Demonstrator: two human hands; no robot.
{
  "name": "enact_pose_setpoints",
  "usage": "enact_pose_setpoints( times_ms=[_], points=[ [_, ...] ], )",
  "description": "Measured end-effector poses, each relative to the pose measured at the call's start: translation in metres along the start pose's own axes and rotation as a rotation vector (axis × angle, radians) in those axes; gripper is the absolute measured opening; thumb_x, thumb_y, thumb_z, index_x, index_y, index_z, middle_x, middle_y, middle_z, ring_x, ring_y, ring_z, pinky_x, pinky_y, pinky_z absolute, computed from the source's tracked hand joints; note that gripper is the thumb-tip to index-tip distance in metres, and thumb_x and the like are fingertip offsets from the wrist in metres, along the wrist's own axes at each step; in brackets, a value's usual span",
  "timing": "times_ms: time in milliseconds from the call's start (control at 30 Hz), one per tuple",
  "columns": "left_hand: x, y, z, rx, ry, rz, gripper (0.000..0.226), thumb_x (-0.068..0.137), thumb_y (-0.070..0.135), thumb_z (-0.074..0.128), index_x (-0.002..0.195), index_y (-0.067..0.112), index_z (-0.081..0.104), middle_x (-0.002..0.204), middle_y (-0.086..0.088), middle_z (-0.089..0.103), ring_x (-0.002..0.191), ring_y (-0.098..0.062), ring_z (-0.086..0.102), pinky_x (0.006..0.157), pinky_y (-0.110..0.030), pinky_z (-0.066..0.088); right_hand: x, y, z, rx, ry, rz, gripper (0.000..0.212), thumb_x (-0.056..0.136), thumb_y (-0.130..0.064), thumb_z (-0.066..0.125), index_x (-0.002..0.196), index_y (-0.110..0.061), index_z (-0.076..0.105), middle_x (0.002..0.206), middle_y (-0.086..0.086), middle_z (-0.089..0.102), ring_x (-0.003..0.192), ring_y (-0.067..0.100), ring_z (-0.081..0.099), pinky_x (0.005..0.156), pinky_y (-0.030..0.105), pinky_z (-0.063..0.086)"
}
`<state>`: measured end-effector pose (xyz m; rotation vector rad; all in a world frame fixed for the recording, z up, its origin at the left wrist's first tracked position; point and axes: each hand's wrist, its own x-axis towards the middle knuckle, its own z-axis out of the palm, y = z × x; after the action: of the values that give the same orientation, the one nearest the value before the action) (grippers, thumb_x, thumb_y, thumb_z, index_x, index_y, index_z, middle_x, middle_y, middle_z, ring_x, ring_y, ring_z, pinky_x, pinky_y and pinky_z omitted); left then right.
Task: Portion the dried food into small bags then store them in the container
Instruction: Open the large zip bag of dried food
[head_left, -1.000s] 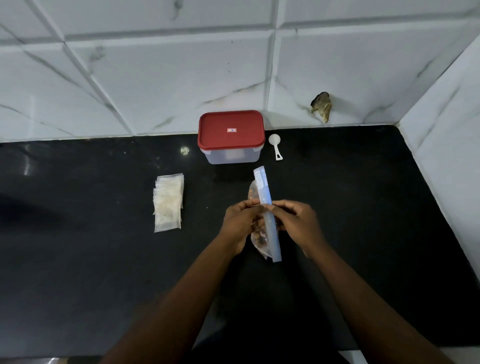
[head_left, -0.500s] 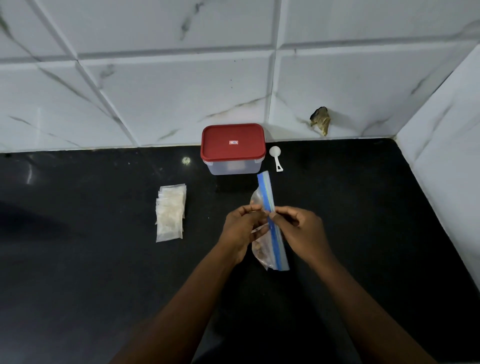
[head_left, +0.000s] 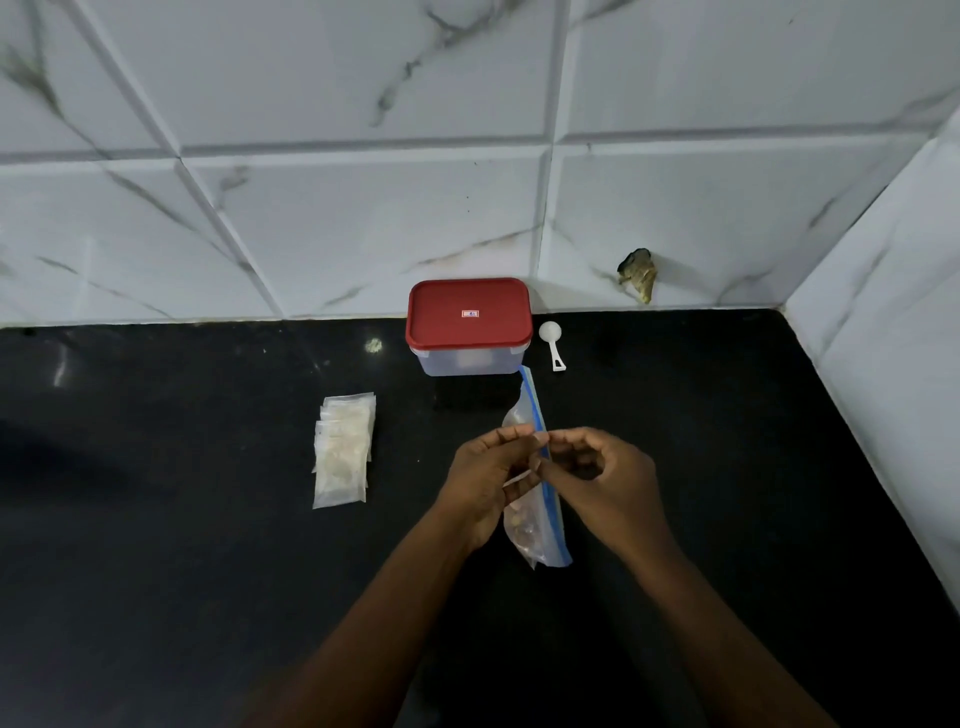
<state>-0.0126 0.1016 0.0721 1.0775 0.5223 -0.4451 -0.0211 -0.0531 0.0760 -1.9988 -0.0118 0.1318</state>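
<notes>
Zip bag (head_left: 535, 525) of dried food held on edge, long side pointing away toward the wall, left hand (head_left: 485, 480) and right hand (head_left: 605, 483) both pinching its blue strip, red-lidded container (head_left: 469, 325) closed

Glossy black stone counter (head_left: 182, 571); glossy marble-look wall tiles (head_left: 363, 228); clear plastic bag (head_left: 524, 525); red plastic lid (head_left: 469, 313); white plastic scoop (head_left: 552, 343)

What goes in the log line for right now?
left hand: pinches zip bag top | right hand: pinches zip bag top | container: lid on | scoop: beside container | small bags: piled
</notes>
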Motion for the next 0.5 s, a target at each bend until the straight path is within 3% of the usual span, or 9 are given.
enact_pose_setpoints(
  times_ms=[200, 367, 500],
  points=[
    [-0.0028, 0.0025, -0.0008, -0.057, -0.005, -0.032, 0.034, 0.085, 0.013, 0.077, 0.118, 0.008, 0.073, 0.109, -0.009, 0.078, 0.091, -0.012, 0.074, 0.08, -0.026, 0.059, 0.0027, 0.0002, -0.0025, 0.108, -0.04, 0.082, 0.016, 0.088, -0.02, 0.077, 0.102, -0.027, 0.076, 0.094, -0.011, 0.077, 0.089, 0.005, 0.074, 0.082, 0.035, 0.063],
    [-0.0056, 0.0034, -0.0012, -0.074, -0.013, -0.022, 0.046, 0.069, 0.017, 0.082, 0.114, 0.009, 0.074, 0.107, -0.009, 0.079, 0.09, -0.013, 0.075, 0.082, -0.027, 0.059, 0.0019, -0.0033, -0.003, 0.18, -0.046, 0.141, 0.015, 0.09, -0.016, 0.075, 0.101, -0.025, 0.077, 0.094, -0.008, 0.078, 0.089, 0.007, 0.075, 0.083, 0.037, 0.063],
    [-0.0071, 0.0039, -0.0008, -0.077, -0.008, -0.018, 0.042, 0.072, 0.015, 0.081, 0.113, 0.01, 0.074, 0.107, -0.009, 0.079, 0.094, -0.014, 0.075, 0.082, -0.027, 0.058, 0.0029, -0.0019, -0.0036, 0.159, -0.042, 0.176, 0.01, 0.092, -0.016, 0.072, 0.097, -0.023, 0.077, 0.091, -0.004, 0.078, 0.086, 0.01, 0.076, 0.083, 0.041, 0.063]
  ],
)
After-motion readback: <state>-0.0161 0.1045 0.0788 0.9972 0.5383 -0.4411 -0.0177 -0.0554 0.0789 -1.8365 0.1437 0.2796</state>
